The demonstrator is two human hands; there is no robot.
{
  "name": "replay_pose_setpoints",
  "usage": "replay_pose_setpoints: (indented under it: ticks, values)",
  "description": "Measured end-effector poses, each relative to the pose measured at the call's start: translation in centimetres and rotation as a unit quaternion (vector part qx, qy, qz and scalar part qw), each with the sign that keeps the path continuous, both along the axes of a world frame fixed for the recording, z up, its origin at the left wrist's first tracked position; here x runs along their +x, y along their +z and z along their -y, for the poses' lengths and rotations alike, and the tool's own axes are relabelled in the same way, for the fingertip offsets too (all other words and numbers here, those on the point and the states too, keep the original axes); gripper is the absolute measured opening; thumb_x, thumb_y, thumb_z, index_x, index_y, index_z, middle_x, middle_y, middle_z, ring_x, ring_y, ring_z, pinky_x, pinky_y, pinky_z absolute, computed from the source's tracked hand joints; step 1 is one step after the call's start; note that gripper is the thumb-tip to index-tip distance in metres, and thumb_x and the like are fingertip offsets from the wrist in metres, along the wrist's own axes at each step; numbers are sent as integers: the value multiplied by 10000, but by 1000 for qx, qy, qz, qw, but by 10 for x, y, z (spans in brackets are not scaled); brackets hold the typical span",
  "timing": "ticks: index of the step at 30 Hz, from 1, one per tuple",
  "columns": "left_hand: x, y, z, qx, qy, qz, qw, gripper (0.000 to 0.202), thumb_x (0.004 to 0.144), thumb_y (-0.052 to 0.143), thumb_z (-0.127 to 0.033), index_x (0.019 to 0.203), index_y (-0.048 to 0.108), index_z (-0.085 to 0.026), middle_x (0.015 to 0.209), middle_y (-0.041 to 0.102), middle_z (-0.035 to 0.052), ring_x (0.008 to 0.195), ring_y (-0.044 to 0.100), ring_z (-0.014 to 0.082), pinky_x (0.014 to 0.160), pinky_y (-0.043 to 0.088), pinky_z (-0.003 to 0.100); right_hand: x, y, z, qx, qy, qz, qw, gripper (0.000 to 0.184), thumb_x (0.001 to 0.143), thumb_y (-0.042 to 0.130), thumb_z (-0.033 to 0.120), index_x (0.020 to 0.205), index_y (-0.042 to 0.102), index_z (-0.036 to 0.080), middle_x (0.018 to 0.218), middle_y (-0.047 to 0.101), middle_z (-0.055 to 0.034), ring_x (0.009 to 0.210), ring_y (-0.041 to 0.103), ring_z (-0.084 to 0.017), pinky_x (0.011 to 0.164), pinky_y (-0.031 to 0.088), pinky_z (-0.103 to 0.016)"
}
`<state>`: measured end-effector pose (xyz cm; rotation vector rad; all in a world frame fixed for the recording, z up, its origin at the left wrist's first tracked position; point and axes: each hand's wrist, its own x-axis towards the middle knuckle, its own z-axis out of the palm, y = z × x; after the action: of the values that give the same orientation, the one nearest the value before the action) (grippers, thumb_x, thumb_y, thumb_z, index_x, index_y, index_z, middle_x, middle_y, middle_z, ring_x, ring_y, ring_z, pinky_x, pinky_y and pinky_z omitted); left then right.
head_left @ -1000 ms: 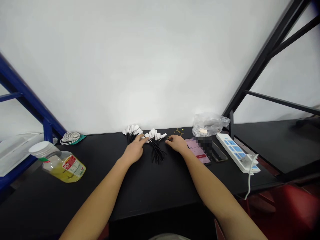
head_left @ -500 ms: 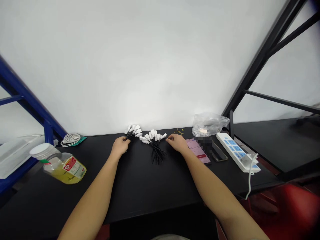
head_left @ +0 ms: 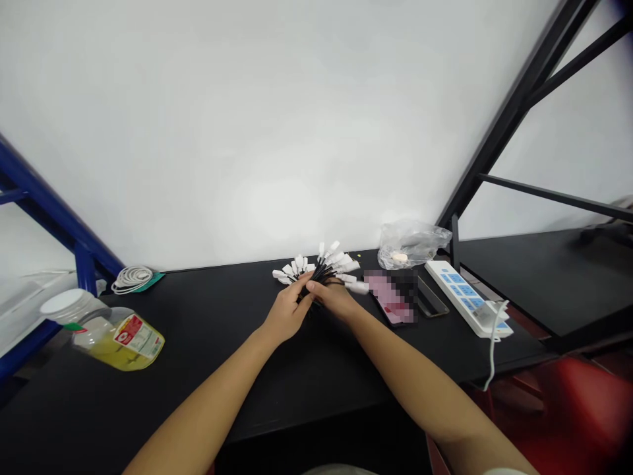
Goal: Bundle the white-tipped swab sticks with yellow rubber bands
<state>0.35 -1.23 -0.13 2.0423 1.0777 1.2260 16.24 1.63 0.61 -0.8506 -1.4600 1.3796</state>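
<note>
My two hands meet at the back middle of the black table (head_left: pixel 277 382). My left hand (head_left: pixel 285 313) and my right hand (head_left: pixel 335 300) are both closed around a bundle of short black cables (head_left: pixel 321 269) with white plugs. The plugs fan out above my fingers toward the wall, some to the left and some to the right. The black cable stems are mostly hidden between my fingers.
A clear jar (head_left: pixel 111 331) of yellow liquid lies on its side at the left. A coiled white cable (head_left: pixel 131 278) sits near the wall. Right of my hands are a phone (head_left: pixel 393 300), a plastic bag (head_left: pixel 413 243) and a white power strip (head_left: pixel 465 297).
My left hand went to the left bundle, took it and carried it right. My right hand took up the middle bundle. Both hands now hold the cables together, lifted off the table.
</note>
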Motion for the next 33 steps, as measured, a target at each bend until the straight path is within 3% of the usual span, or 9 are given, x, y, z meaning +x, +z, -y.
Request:
replay_pose_setpoints:
  ticks: [3, 5, 9, 13, 17, 19, 23, 29, 33]
  values:
    - [8, 1, 3, -15, 2, -30, 999, 458, 978, 477, -296, 1422, 505, -189, 1457, 560, 119, 1377, 499, 250, 1158, 385, 430, -10, 0, 3, -127, -57, -82, 987, 371, 685, 809, 460, 867, 687, 160, 748, 653, -15, 667, 602, -150, 604, 477, -260]
    - [12, 2, 4, -26, 22, -49, 998, 456, 975, 463, -270, 1421, 497, -183, 1434, 576, 135, 1346, 528, 264, 1124, 412, 436, -14, 1, 2, -176, -91, -101, 975, 304, 676, 808, 398, 748, 636, 158, 583, 541, 33, 497, 472, -96, 467, 370, -228]
    - [16, 6, 5, -63, 61, -84, 993, 343, 961, 468, -281, 1246, 615, -160, 1146, 720, 130, 1036, 679, 274, 891, 508, 390, -19, 2, -1, -208, -161, -115, 958, 302, 721, 740, 394, 625, 545, 184, 417, 328, 93, 379, 256, -61, 379, 174, -233]
    - [13, 12, 7, -108, 69, -120, 985, 248, 944, 483, -325, 912, 680, -180, 760, 696, 34, 689, 635, 191, 633, 417, 286, -18, 5, -3, -171, -207, -96, 958, 318, 718, 721, 378, 575, 500, 199, 373, 278, 104, 359, 205, -55, 377, 142, -242]
    - [7, 14, 7, -117, 68, -158, 978, 271, 897, 521, -297, 673, 625, -183, 592, 598, -1, 573, 556, 150, 572, 343, 272, -13, 9, -5, -129, -236, -99, 958, 320, 694, 729, 368, 573, 483, 204, 393, 294, 104, 363, 212, -51, 379, 143, -242]
    - [6, 12, 6, -146, 42, -127, 980, 266, 899, 531, -327, 716, 651, -176, 613, 615, 2, 560, 566, 143, 567, 370, 265, -11, 9, -7, -120, -242, -107, 957, 332, 695, 720, 375, 558, 469, 208, 391, 269, 108, 364, 195, -50, 379, 133, -243]
    - [9, 3, 2, -239, -17, 46, 970, 402, 935, 504, -501, 1110, 631, -162, 852, 703, 39, 568, 628, 131, 523, 452, 246, -10, 5, -5, -116, -194, -61, 972, 378, 726, 711, 429, 543, 468, 205, 389, 301, 91, 364, 237, -63, 374, 159, -247]
    - [5, 3, 2, -194, -42, -14, 980, 395, 964, 465, -494, 751, 566, -176, 624, 625, -7, 511, 608, 124, 527, 445, 237, -5, 6, -6, -52, -233, -47, 970, 318, 713, 739, 427, 627, 558, 180, 471, 455, 53, 483, 437, -113, 470, 336, -249]
    - [1, 3, 2, -171, -40, -43, 984, 315, 948, 505, -459, 870, 620, -177, 735, 678, 10, 583, 656, 147, 564, 469, 253, 0, 9, -7, -17, -241, -74, 968, 298, 722, 738, 425, 683, 576, 177, 533, 510, 39, 548, 491, -125, 514, 379, -244]
